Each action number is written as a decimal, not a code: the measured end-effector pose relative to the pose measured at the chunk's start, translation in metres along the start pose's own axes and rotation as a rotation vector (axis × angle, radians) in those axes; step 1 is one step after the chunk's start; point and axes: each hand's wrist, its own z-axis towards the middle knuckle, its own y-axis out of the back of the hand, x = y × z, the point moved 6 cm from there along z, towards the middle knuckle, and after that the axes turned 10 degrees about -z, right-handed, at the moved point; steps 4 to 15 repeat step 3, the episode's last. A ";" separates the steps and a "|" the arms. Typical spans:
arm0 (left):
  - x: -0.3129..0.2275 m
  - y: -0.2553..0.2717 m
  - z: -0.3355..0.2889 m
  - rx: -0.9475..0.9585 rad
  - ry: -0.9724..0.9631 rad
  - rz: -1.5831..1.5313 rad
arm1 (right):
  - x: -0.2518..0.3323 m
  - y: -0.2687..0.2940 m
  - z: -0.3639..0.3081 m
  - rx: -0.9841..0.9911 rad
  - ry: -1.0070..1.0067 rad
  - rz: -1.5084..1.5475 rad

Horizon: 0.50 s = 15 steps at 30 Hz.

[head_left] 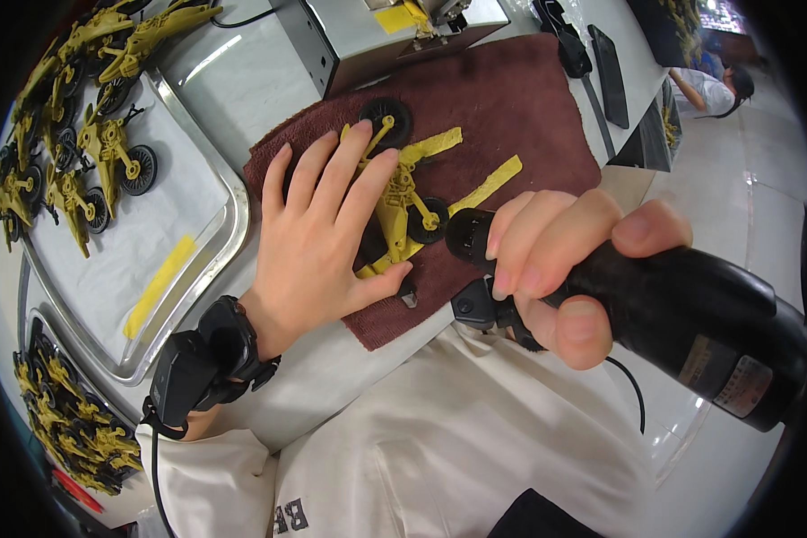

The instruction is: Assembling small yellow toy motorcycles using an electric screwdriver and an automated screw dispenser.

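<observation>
Spread over a yellow toy motorcycle point(392, 208) with black wheels is my left hand point(318, 220). Its fingers are stretched apart, with the fingertips on or just above the toy, and they hide part of it. The toy lies on a maroon towel point(520, 99), beside yellow tape strips point(488, 184). My right hand point(565, 260) is closed round a thick black handheld tool point(690, 309), whose exact kind I cannot make out. The tool's rounded narrow end sits just right of the toy's near wheel, apart from it.
A metal tray point(238, 211) at the left holds several yellow toy motorcycles point(108, 157) and a yellow strip point(159, 285). More toys fill a lower tray point(72, 412). A metal machine point(368, 54) stands behind the towel. A black phone-like slab point(608, 76) lies far right; another person point(713, 90) is beyond.
</observation>
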 end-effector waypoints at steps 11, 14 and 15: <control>0.001 -0.006 0.001 0.010 -0.005 0.003 | -0.003 -0.002 0.010 -0.018 0.131 0.166; 0.001 -0.006 0.001 0.010 -0.005 0.003 | -0.003 -0.002 0.010 -0.018 0.131 0.166; 0.001 -0.006 0.001 0.010 -0.005 0.003 | -0.003 -0.002 0.010 -0.018 0.131 0.166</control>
